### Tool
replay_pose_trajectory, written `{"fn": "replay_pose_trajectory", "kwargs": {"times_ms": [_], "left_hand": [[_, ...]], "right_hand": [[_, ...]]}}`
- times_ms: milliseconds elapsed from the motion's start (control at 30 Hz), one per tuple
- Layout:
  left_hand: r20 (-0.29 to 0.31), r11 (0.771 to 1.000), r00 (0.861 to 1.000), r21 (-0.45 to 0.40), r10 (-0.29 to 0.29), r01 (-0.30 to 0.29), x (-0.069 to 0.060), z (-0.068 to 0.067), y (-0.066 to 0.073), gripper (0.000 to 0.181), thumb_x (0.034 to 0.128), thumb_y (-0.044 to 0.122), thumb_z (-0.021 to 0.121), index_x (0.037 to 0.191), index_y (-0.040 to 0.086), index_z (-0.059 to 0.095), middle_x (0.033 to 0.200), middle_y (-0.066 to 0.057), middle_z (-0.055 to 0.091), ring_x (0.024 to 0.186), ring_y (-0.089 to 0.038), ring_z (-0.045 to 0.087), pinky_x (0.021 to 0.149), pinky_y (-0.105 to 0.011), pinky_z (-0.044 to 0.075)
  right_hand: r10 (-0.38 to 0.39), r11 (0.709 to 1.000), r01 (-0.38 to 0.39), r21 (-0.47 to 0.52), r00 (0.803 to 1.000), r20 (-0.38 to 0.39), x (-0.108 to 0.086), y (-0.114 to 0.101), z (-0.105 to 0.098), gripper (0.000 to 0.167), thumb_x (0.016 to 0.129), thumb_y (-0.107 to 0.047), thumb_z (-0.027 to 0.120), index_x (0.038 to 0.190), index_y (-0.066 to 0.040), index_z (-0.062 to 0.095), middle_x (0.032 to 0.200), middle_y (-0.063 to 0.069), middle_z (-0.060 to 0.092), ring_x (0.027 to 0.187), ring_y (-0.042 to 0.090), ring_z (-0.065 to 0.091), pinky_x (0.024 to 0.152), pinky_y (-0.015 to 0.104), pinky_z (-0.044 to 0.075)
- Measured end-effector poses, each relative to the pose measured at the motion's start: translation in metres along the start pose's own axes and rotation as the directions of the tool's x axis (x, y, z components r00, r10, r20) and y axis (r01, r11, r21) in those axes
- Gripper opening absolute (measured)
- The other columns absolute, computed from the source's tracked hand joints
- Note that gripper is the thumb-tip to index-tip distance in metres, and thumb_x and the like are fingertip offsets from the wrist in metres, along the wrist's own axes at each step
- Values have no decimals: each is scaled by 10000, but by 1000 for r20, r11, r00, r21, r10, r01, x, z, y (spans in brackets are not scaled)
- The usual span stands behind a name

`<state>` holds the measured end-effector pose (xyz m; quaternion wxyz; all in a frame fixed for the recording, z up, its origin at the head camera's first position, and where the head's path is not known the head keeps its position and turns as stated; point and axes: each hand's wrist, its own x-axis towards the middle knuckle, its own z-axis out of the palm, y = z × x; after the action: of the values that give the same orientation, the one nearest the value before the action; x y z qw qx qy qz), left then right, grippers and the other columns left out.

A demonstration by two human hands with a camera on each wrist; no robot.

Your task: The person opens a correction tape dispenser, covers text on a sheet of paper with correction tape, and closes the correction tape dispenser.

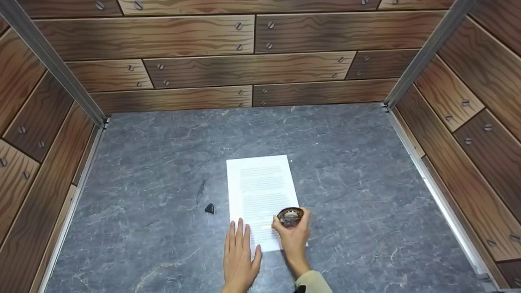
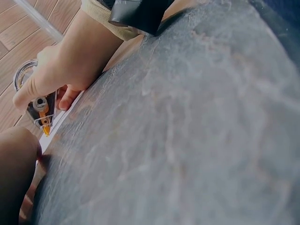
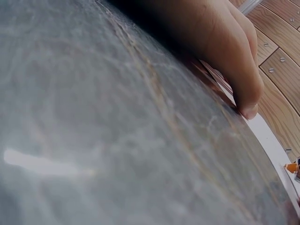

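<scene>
A sheet of printed white paper [image 1: 264, 183] lies on the grey marbled tabletop. My right hand [image 1: 296, 236] grips a correction tape dispenser [image 1: 290, 217] between thumb and fingers over the paper's lower right part. In the left wrist view the dispenser's orange tip [image 2: 46, 130] points down at the paper, touching or very near it. My left hand [image 1: 239, 254] lies with fingers extended across the paper's lower left edge. A small black cap [image 1: 209, 208] sits on the table left of the paper.
A wood-patterned back wall [image 1: 203, 73] and matching side walls enclose the table [image 1: 163, 142]. Metal posts [image 1: 427, 53] stand at the back corners. A dark smudge [image 1: 201, 191] marks the tabletop near the cap.
</scene>
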<state>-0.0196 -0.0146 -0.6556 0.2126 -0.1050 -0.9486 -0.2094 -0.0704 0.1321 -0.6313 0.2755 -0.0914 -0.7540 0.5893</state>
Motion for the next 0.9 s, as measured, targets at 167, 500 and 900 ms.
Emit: {"fn": "replay_pose_trajectory", "kwargs": {"times_ms": [167, 500, 900], "left_hand": [[-11, 1000, 1000, -5, 6, -6, 0, 1, 0, 608, 857, 315, 670, 1327, -57, 569, 1477, -245, 444, 1384, -437, 363, 1105, -545, 298], [13, 1000, 1000, 3, -4, 3, 0, 0, 0, 616, 867, 323, 669, 1340, -56, 559, 1492, -239, 427, 1398, -433, 342, 1110, -550, 289], [38, 1000, 999, 9, -11, 10, -1, 0, 0, 614, 882, 337, 657, 1352, -45, 554, 1504, -232, 414, 1414, -426, 316, 1124, -547, 271]], "right_hand": [[-68, 995, 67, -74, 998, -15, -1, 12, 0, 657, 689, -11, 874, 1209, 18, 473, 1044, 154, 580, 826, 233, 656, 613, 311, 580], [-288, 937, 284, -205, 957, 9, -1, 12, 2, 682, 644, -78, 886, 1188, 69, 501, 1032, 162, 581, 894, 304, 634, 675, 457, 558], [-283, 935, 281, -216, 959, 22, 1, 8, 3, 676, 639, -82, 889, 1178, 65, 508, 1019, 162, 589, 890, 298, 631, 684, 456, 553]]}}
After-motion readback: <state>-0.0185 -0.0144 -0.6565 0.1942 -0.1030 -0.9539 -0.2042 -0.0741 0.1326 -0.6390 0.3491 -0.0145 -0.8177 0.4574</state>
